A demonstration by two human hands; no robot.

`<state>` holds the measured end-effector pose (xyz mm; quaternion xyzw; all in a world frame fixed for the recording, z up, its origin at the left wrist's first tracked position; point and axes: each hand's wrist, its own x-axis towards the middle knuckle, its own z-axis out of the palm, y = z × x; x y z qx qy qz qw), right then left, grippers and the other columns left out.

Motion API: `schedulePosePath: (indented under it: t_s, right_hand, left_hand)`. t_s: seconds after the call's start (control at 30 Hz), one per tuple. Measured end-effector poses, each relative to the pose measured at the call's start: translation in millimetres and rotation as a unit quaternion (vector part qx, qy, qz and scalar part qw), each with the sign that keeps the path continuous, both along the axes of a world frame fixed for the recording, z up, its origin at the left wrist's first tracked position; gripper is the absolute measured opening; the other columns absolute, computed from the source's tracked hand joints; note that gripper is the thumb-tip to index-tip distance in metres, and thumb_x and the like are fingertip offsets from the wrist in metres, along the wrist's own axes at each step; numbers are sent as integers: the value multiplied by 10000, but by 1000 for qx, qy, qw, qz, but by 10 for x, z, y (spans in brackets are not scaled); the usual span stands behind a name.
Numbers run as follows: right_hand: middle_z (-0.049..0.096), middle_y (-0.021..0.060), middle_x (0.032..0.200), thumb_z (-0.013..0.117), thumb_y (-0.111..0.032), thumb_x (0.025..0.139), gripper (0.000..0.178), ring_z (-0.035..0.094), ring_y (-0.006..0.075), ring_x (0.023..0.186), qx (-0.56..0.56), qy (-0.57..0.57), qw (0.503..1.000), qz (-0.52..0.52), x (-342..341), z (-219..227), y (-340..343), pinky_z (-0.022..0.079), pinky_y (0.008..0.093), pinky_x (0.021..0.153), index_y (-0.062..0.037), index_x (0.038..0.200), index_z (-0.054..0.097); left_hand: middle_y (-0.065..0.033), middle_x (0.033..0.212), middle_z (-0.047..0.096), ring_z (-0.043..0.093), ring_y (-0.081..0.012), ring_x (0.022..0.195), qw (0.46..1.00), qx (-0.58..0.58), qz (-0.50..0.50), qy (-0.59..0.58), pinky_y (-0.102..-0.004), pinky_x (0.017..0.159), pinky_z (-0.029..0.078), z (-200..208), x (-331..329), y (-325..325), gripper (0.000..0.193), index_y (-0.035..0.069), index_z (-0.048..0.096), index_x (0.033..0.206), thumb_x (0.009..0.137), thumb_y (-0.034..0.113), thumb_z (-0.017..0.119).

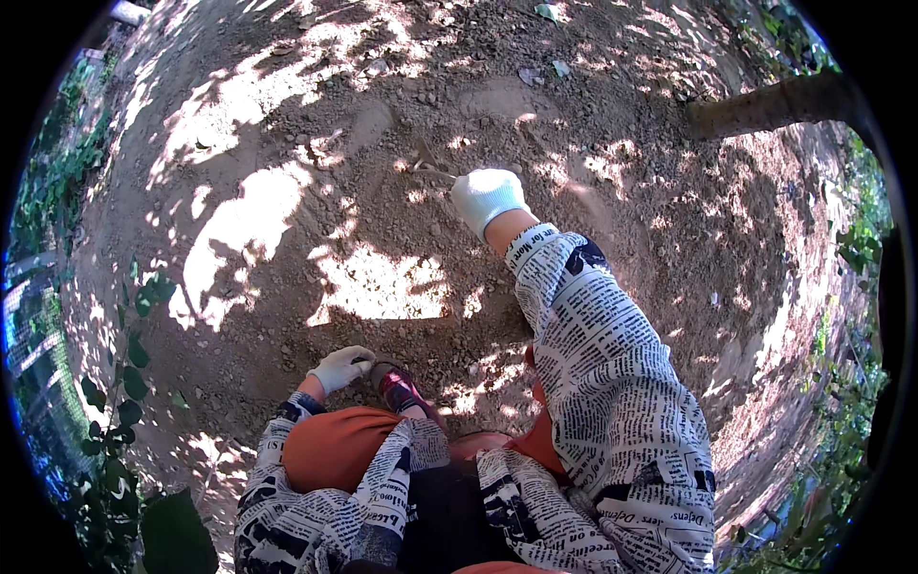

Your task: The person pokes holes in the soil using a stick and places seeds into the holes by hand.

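"Soil, brown, loose and pebbly (411, 230), fills my feed. Where's the tool?"

"Out ahead: a slim, dull-brown hand tool with a narrow angled head (438, 173), just left of my right hand in its white knitted glove (490, 199). Whether its head touches the soil, I can't tell from up here."

"And the grip?"

"Right fist is wrapped round the near end, hiding it. My left hand, white-gloved too (341, 369), is down just beside the dark red shoe (402, 390); its palm is hidden, so I can't say if it's holding anything."

"How do I work this well?"

"Firm fist, easy wrist. That reach is long, so I'd favour short, shallow strokes over big swings; so thin a head could snag. I'd keep it clear of the shoe, too. Bright sun patches (382, 287) glare, so eyes on the tip!"
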<state>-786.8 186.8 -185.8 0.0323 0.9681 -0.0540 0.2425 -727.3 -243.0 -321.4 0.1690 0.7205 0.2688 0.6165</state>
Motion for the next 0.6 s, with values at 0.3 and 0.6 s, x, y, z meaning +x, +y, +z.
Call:
schedulePosePath:
  t_s: [0.3, 0.6]
  right_hand:
    - [642, 144, 878, 555, -139, 888, 369, 683, 328, 767, -71, 0, 997, -8, 364, -180, 1118, 547, 422, 640, -131, 1257, 552]
    - [623, 127, 877, 576, -184, 901, 433, 675, 322, 707, 21, -100, 986, -131, 348, 240, 1934, 537, 440, 618, -209, 1330, 518]
  left_hand:
    - [-102, 1102, 660, 615, -208, 1044, 998, -65, -4, 22, -336, 919, 478, 465, -664, 596, 298, 37, 634, 1155, 902, 188, 588]
    - [-65, 913, 655, 596, -134, 861, 962, -162, 192, 105, -295, 802, 480, 889, -974, 191, 223, 20, 633, 1032, 921, 202, 566]
